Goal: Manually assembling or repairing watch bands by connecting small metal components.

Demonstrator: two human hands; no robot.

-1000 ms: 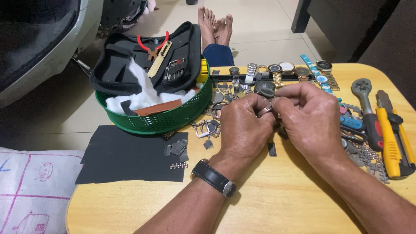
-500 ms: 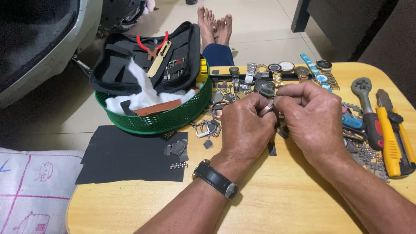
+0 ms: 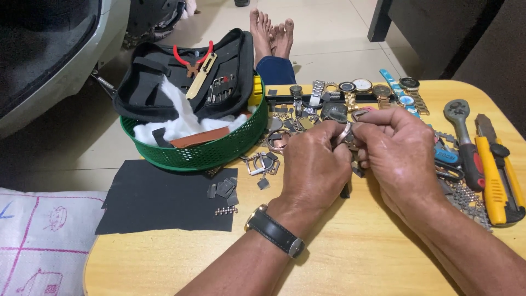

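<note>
— What's nearest on the counter [image 3: 339,263]?
— The left hand [image 3: 315,170], a wristwatch [image 3: 274,233] on its wrist, and the right hand [image 3: 402,153]. Both are pinched together on a small metal watch part [image 3: 346,136], held just above the counter's middle.
— And beyond?
— A black mat [image 3: 159,197] at the left edge, a yellow utility knife [image 3: 493,175] at the right edge, then a green basket [image 3: 219,151] and a row of watches [image 3: 356,90] along the far edge.

Small metal part [image 3: 346,136] mostly hidden between fingers [image 3: 329,143].
</note>
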